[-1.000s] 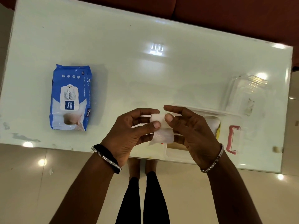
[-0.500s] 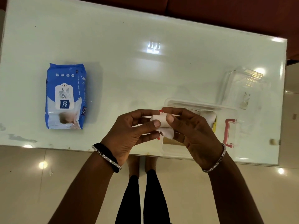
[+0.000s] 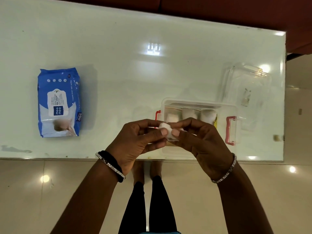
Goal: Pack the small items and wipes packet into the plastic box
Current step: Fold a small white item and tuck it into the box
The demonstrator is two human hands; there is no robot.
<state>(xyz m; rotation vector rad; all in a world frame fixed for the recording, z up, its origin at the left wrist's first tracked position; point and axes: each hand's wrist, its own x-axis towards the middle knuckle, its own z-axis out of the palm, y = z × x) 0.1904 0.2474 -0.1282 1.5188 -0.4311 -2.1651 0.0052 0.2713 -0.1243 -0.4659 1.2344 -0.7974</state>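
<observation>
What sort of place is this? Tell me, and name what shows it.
Probably a home living room: glossy white table, polished tiled floor, what looks like a reddish-brown sofa behind it, and a baby wipes packet.

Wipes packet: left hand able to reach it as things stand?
Probably yes, once freed. The wipes packet lies flat on the table on that side, nothing between. But the left hand pinches a small white item together with the right hand.
</observation>
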